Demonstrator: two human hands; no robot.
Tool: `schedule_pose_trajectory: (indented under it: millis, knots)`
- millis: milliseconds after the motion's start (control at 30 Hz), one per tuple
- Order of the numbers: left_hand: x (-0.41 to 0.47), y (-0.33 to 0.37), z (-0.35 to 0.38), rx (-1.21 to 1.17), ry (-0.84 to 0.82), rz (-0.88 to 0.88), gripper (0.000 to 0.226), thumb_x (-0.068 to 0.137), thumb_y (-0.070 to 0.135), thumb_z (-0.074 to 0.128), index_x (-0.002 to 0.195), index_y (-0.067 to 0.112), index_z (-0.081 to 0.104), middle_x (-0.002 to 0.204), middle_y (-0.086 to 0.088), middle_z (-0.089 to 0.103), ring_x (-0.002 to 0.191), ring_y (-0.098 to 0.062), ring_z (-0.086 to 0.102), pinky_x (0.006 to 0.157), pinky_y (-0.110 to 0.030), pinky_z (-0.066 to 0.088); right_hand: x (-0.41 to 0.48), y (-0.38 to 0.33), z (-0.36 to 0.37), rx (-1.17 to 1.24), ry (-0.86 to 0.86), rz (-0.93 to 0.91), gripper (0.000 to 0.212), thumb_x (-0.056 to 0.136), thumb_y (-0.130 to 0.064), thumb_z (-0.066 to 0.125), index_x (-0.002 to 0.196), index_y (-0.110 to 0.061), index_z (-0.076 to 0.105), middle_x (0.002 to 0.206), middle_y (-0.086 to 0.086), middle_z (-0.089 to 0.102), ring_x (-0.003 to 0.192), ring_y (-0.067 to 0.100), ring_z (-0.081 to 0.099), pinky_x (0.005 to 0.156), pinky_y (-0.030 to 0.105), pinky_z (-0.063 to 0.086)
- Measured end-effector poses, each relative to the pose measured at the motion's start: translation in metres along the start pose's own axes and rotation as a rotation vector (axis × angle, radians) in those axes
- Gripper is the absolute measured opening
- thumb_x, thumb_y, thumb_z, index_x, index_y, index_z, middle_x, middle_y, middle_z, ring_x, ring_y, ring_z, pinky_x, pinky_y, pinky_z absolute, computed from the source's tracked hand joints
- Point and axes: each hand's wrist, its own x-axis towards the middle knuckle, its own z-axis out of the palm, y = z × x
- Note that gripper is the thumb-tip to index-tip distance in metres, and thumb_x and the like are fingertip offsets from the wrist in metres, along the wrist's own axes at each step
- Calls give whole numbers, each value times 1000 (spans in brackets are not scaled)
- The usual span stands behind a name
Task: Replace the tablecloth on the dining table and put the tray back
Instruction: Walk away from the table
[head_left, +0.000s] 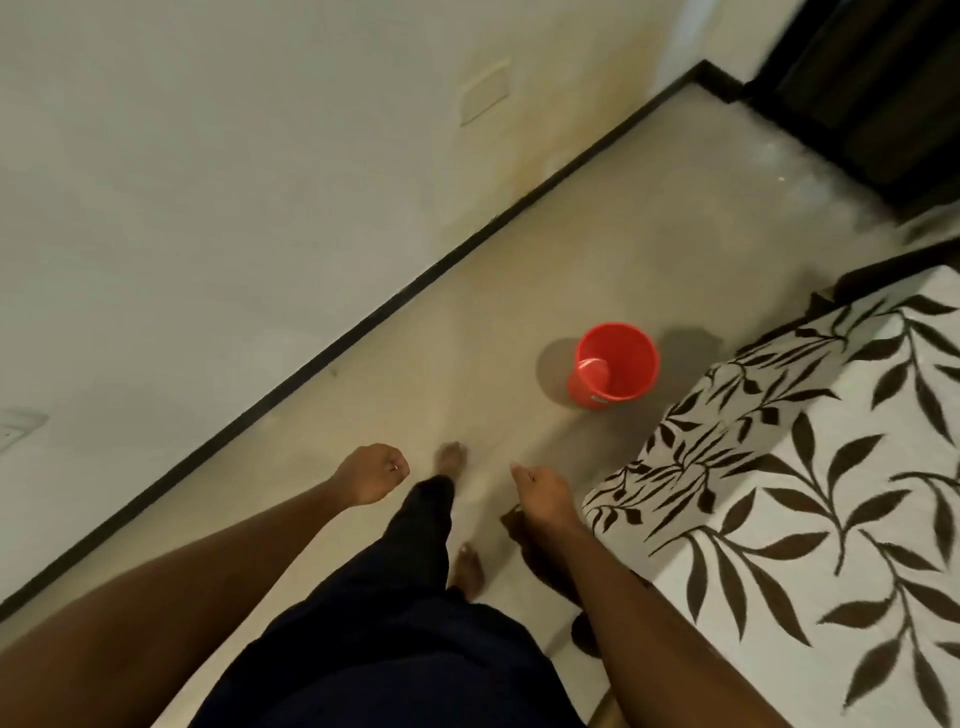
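A white tablecloth with a dark leaf print (810, 499) covers the table at the right, and its corner hangs down in folds. My left hand (371, 475) hangs in front of me over the floor with loosely curled fingers and holds nothing. My right hand (543, 491) is just left of the hanging cloth corner, fingers loosely curled, also holding nothing; it does not touch the cloth. No tray is in view.
A red plastic bucket (615, 364) stands on the beige floor ahead, close to the table's corner. A cream wall with a black skirting (332, 348) runs along the left. Dark furniture (883, 98) stands at the far right. My bare feet are on the floor below my hands.
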Motion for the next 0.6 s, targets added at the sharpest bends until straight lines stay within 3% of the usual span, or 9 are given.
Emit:
schedule_pose_trajectory:
  millis: [100, 200, 367, 467, 600]
  knots:
    - [69, 57, -19, 73, -83, 71, 16, 96, 19, 60, 99, 14, 74, 91, 5, 65, 96, -21, 66, 88, -31, 50, 37, -13, -54, 55, 91, 61, 58, 104, -37, 47, 51, -16, 40, 52, -1, 42, 56, 21, 47, 63, 33, 38]
    - [132, 118, -35, 129, -194, 135, 16, 96, 19, 59, 99, 15, 74, 90, 6, 64, 99, -21, 66, 89, -30, 51, 74, -9, -96, 175, 186, 126, 58, 104, -30, 48, 49, -17, 38, 50, -3, 38, 49, 16, 39, 61, 32, 33]
    - [202, 213, -57, 202, -266, 212, 20, 96, 20, 58, 106, 13, 74, 99, 5, 67, 100, -15, 63, 83, -24, 47, 109, -3, -140, 351, 266, 256, 57, 104, -36, 49, 51, -18, 47, 56, 0, 47, 64, 22, 49, 67, 33, 38]
    - [241, 264, -58, 195, -275, 222, 19, 95, 18, 57, 101, 12, 75, 84, 15, 63, 90, -13, 62, 71, -21, 44, 132, 4, -163, 423, 251, 319, 50, 104, -43, 47, 71, -12, 67, 75, 8, 62, 79, 27, 60, 75, 36, 45]
    - [296, 315, -44, 175, -260, 248, 18, 95, 18, 59, 100, 10, 75, 88, 8, 67, 86, -13, 61, 78, -22, 46, 182, 12, -184, 397, 199, 309, 51, 106, -41, 44, 64, -17, 60, 82, 16, 67, 93, 36, 68, 81, 37, 49]
